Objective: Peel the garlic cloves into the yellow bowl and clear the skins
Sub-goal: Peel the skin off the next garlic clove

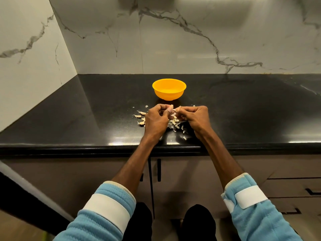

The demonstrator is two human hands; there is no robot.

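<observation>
One clove (171,108) mid-peel, pinched between curled fingers of left hand (156,119) and right hand (194,117) just before the yellow bowl (169,94); several unpeeled cloves (141,117) front-left of it, skins (174,123) uncleared on the worktop (243,110), bowl contents unclear.

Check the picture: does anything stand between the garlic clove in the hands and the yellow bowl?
Nothing visible does. The left hand and right hand pinch the garlic clove just in front of the yellow bowl; only bare counter lies between.
</observation>
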